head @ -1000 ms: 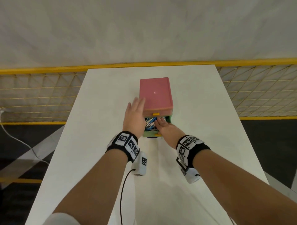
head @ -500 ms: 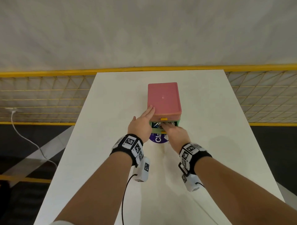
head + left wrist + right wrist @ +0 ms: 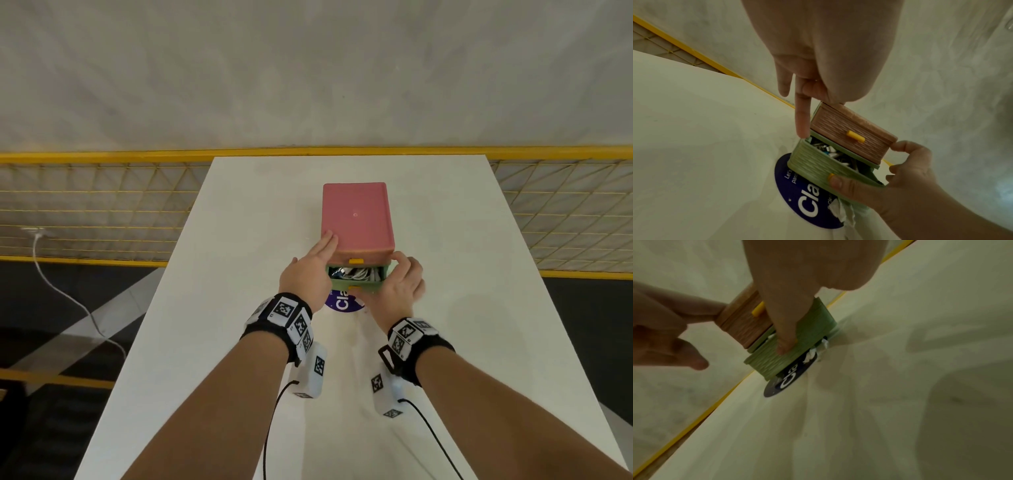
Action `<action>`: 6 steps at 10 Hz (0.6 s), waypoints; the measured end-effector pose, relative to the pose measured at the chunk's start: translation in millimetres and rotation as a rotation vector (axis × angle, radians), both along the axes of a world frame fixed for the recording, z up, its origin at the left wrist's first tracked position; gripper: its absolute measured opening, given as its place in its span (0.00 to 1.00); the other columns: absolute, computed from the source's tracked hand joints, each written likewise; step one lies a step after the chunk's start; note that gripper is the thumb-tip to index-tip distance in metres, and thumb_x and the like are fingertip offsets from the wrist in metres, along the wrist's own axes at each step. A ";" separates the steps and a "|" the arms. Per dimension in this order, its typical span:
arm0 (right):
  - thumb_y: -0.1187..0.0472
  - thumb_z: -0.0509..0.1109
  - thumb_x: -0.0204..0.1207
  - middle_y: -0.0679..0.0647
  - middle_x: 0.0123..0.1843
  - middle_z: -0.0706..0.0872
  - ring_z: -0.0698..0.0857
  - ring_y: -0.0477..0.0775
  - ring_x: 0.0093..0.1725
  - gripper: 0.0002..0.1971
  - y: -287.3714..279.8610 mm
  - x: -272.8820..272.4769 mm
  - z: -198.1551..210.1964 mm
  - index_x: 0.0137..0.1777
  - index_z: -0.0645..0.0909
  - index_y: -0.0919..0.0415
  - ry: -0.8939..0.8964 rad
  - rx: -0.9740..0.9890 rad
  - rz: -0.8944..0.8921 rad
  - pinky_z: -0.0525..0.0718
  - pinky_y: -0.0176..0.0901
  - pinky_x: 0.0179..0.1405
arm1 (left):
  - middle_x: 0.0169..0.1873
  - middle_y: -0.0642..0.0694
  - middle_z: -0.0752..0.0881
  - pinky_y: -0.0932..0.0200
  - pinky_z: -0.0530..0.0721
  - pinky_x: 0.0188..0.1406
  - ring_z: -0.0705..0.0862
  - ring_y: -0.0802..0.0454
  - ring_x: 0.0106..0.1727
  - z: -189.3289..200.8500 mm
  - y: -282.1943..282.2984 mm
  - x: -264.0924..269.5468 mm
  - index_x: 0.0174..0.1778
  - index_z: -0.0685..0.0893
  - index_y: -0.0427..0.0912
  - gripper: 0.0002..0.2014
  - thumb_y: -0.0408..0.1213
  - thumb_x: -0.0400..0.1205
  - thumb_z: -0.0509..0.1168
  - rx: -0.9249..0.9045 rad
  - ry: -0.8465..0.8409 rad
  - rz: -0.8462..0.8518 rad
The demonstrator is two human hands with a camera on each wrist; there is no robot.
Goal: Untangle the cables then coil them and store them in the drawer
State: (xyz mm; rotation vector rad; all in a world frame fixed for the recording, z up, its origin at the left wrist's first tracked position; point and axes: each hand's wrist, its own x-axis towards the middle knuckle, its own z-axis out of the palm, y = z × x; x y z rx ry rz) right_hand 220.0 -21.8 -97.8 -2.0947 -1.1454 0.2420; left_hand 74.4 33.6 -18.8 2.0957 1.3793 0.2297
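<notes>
A small drawer box with a pink top [image 3: 356, 219] stands mid-table. Its green lower drawer [image 3: 356, 285] is pulled out a little, and coiled white and blue cables [image 3: 354, 273] lie inside. My left hand [image 3: 308, 274] rests straight fingers on the box's top left corner, with the thumb [image 3: 802, 120] down its left side. My right hand [image 3: 400, 287] holds the green drawer [image 3: 813, 164]: the thumb [image 3: 785, 331] presses its front by the yellow knob, and the fingers curl round its right end. The pink upper drawer [image 3: 851, 134] is closed.
A round blue sticker [image 3: 342, 303] lies on the white table [image 3: 239, 240] under the drawer's front, with a crumpled white scrap [image 3: 836, 209] beside it. A yellow mesh fence [image 3: 102, 205] runs behind the table. A white cable [image 3: 61, 291] lies on the floor at left.
My right hand has come out of the drawer and now grips its front and right end. The drawer sits further in than a second ago. My left hand slid up onto the box top.
</notes>
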 end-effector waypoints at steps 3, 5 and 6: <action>0.43 0.87 0.43 0.61 0.67 0.69 0.73 0.63 0.66 0.59 29.1 8.0 2.8 0.75 0.59 0.52 0.022 -0.082 -0.092 0.65 0.62 0.70 | 0.82 0.69 0.50 0.44 0.76 0.71 0.75 0.61 0.71 0.2 3.2 -3.0 0.84 0.54 0.59 0.43 0.20 0.76 0.55 -0.008 0.037 -0.029; 0.64 0.79 0.61 0.63 0.72 0.64 0.74 0.63 0.64 0.57 27.9 17.9 34.1 0.81 0.42 0.47 -0.067 -0.135 -0.006 0.63 0.61 0.72 | 0.83 0.64 0.51 0.47 0.70 0.77 0.70 0.56 0.78 4.8 7.8 -8.2 0.84 0.55 0.55 0.39 0.21 0.79 0.55 0.010 -0.021 -0.104; 0.65 0.74 0.65 0.61 0.70 0.63 0.71 0.60 0.64 0.51 20.0 40.4 74.0 0.82 0.45 0.46 -0.075 -0.047 0.136 0.63 0.63 0.73 | 0.83 0.64 0.55 0.62 0.73 0.73 0.76 0.57 0.73 8.5 -8.3 -33.9 0.83 0.61 0.56 0.35 0.21 0.82 0.54 0.017 -0.251 0.027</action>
